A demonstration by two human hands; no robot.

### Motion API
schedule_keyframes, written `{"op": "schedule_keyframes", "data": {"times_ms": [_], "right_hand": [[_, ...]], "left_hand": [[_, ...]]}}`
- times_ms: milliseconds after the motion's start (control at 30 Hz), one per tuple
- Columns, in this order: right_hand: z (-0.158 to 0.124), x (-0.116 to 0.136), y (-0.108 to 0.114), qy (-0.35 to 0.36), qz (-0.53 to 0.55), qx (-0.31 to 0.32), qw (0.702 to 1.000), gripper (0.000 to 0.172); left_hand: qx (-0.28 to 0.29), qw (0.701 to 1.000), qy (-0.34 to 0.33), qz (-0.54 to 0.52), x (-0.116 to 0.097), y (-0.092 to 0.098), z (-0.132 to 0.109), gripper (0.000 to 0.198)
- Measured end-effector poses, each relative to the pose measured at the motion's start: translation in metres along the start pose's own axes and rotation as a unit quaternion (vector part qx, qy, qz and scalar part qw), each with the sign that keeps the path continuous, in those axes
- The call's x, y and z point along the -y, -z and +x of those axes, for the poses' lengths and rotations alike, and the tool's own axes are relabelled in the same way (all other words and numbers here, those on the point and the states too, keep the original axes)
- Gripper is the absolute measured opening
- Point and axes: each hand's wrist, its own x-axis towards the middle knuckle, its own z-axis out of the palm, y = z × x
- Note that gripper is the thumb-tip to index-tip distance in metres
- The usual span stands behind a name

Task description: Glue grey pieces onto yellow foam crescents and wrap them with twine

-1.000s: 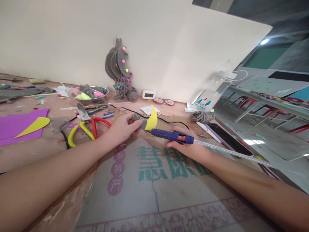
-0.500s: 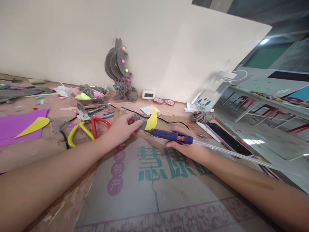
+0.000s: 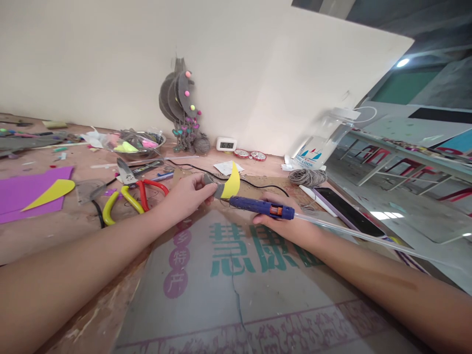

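My left hand [image 3: 186, 194] pinches a small craft piece [image 3: 225, 187], a yellow foam crescent joined to a grey cardboard bit, just above the table. My right hand [image 3: 282, 223] grips a blue glue gun [image 3: 261, 207] with an orange trigger. The gun's nozzle points left and touches the lower edge of the craft piece. A long clear glue stick [image 3: 350, 235] sticks out of the gun's back toward the right. Both hands hover over a flattened cardboard sheet [image 3: 236, 275] printed with green and purple characters.
Yellow and red handled shears [image 3: 129, 189] lie left of my left hand. Purple foam with a yellow leaf shape [image 3: 35, 194] lies far left. A grey cardboard ornament [image 3: 182, 110], a metal bowl [image 3: 131, 142], a small clock [image 3: 226, 144], twine [image 3: 308, 177], a phone [image 3: 344, 209] and a plastic bottle [image 3: 324, 137] stand behind.
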Motion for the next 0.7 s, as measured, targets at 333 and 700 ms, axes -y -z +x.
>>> {"op": "schedule_keyframes", "data": {"times_ms": [333,700], "right_hand": [[-0.0006,-0.0018,-0.0007,0.006,0.002,0.002,1.0,0.035],[0.0004,0.0049,0.0009,-0.018,-0.012,-0.037,0.999,0.032]], "left_hand": [[0.003,1.0,-0.015,0.011,0.0057,-0.0001,0.0028,0.025],[0.005,1.0,0.002,0.014,0.0016,0.0005,0.0007,0.028]]}}
